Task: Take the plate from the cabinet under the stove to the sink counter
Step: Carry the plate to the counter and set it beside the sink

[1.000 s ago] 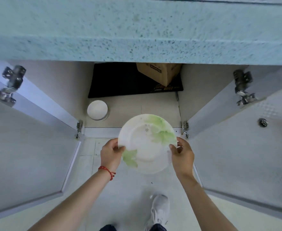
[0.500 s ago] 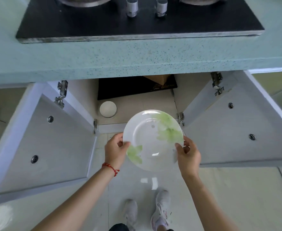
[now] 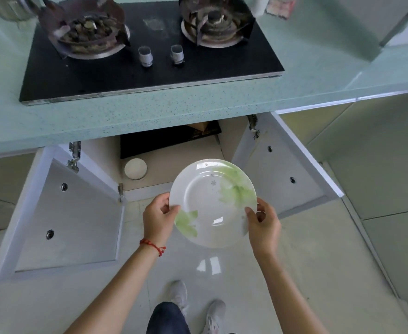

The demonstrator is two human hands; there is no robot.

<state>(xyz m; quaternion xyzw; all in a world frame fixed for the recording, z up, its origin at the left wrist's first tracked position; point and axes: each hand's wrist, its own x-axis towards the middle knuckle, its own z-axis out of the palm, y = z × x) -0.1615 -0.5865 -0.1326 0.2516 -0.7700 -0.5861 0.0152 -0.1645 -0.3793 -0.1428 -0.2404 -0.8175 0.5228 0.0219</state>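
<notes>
A white plate [image 3: 210, 201] with green leaf prints is held level in front of me, above the floor and just outside the open cabinet [image 3: 174, 162] under the stove [image 3: 149, 51]. My left hand [image 3: 158, 216] grips its left rim, thumb on top. My right hand [image 3: 263, 225] grips the right rim the same way. A red string bracelet sits on my left wrist. No sink shows in this view.
Both cabinet doors [image 3: 67, 213] [image 3: 285, 169] stand wide open to either side of me. Inside the cabinet lie a small white round dish [image 3: 135, 168], a black mat and a cardboard box. The green speckled counter edge [image 3: 149, 116] overhangs the cabinet. My feet are on the tiled floor.
I have risen from crouching at the cabinet: the stove top has come fully into view, and the plate, still in both hands, has lifted away from the cabinet opening.
</notes>
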